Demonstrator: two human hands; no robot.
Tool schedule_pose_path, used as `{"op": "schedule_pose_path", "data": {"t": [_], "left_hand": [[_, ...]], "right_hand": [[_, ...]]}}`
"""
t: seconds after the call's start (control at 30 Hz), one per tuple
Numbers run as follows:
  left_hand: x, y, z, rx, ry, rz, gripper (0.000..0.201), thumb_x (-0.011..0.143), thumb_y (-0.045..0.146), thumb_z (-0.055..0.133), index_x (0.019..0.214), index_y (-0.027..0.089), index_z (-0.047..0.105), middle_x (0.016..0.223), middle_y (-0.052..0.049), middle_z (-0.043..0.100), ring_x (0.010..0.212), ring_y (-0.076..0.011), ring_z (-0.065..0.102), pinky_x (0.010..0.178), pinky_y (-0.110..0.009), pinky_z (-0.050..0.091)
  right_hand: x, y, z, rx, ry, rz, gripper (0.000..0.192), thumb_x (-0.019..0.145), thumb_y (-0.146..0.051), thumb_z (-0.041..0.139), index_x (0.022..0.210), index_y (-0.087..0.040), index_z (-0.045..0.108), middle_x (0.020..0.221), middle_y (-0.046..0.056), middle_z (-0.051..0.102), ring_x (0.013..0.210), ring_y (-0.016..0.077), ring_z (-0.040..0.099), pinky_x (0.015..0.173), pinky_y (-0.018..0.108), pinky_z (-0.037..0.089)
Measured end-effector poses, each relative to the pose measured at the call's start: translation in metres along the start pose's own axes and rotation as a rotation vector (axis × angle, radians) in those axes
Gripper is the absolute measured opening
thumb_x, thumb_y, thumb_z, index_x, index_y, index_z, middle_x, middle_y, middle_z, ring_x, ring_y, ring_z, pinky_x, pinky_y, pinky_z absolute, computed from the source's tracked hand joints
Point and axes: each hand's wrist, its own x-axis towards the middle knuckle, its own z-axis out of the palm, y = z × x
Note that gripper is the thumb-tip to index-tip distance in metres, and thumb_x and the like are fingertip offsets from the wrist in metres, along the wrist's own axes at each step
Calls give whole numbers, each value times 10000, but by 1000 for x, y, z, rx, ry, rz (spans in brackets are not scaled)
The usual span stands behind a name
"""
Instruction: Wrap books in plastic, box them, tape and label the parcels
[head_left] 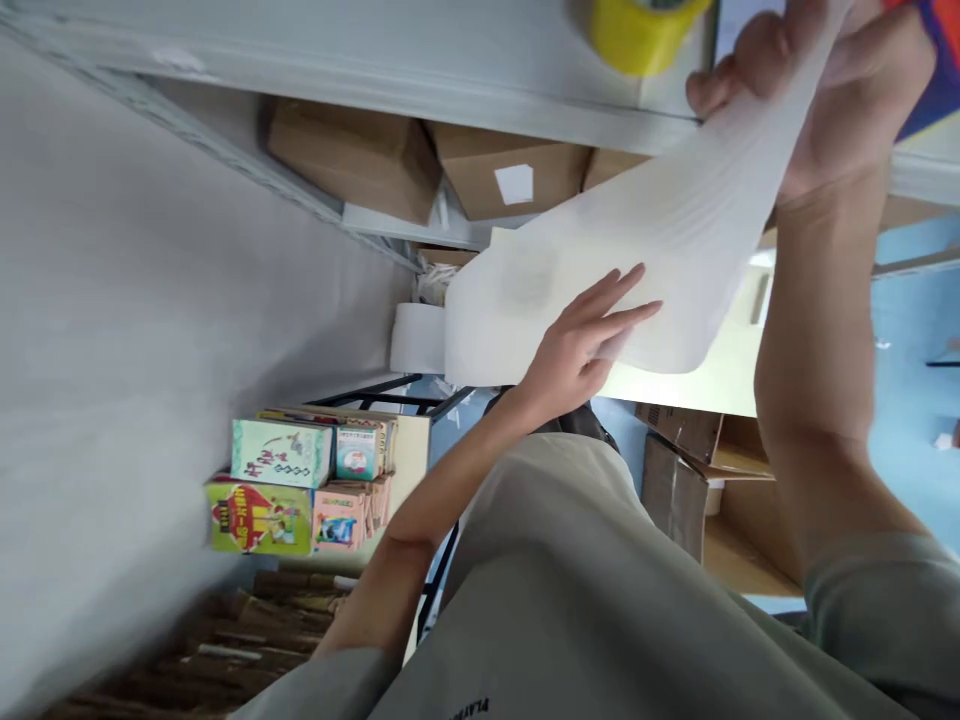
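A thin white sheet, which looks like packing foam [645, 220], stretches across the middle of the view. My right hand [840, 90] is raised at the upper right, its fingers closed on the sheet's lifted end. Lower down, my left hand [574, 345] rests against the sheet with its fingers stretched out and apart. A faint grey patch shows through the sheet near its left part; what lies there is hidden. To the left is a white roll [418, 338], partly covered by the sheet. Whether the two are joined I cannot tell.
A yellow tape roll [637, 40] sits on the grey shelf [375, 50] above, with cardboard boxes [517, 170] under it. Stacked books [281, 450] are at the left beside the wall. Open cartons [742, 520] stand at the right below the pale tabletop [675, 388].
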Motion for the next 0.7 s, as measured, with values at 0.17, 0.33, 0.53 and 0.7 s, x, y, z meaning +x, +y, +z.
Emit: {"op": "schedule_pose_path", "data": {"t": [0.17, 0.33, 0.53, 0.7], "left_hand": [[27, -33, 131, 191, -180, 13, 914, 1083, 23, 418, 1896, 441, 438, 2064, 68, 250, 1944, -319, 168, 1565, -708, 318], [37, -69, 229, 321, -434, -21, 974, 959, -72, 484, 1871, 264, 544, 2052, -120, 264, 1931, -387, 193, 1557, -713, 296], [44, -78, 295, 382, -620, -65, 929, 973, -32, 579, 1851, 270, 574, 2034, -163, 293, 1925, -386, 225, 1552, -713, 269], [40, -74, 296, 380, -736, -96, 1069, 1016, 367, 930, 1934, 195, 409, 2047, -260, 148, 1932, -480, 133, 1556, -712, 155]], "right_hand": [[-99, 81, -137, 146, 84, 7, 269, 898, -630, 933, 1101, -453, 946, 1262, -177, 934, 1678, 330, 651, 1397, 531, 474], [-214, 179, -200, 6, 245, 442, 1019, 845, -1032, 833, 1619, -370, 782, 1832, 154, 657, 1788, 448, 525, 1417, 712, 499], [-315, 295, -187, -189, 466, 684, 575, 844, -742, 975, 1033, -214, 849, 1224, 217, 909, 1281, 428, 840, 1231, 653, 648], [-335, 346, -180, -310, 655, 793, 271, 976, -429, 796, 798, -247, 704, 967, 145, 882, 992, 315, 828, 991, 442, 655]]}}
